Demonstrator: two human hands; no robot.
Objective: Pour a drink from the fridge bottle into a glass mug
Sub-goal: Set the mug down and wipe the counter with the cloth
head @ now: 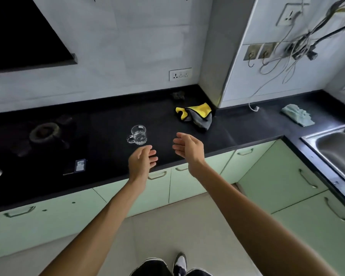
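The glass mug (138, 134) stands empty on the counter (237, 126), both the left hand (141, 162) and the right hand (188, 150) are spread and hold nothing, so fetching the bottle seems next.

Head camera looks steeply down; counter (227, 134) close ahead.

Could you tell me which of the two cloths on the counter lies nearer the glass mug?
The yellow and grey cloth, just beyond the glass mug; the pale green cloth lies far off by the sink.
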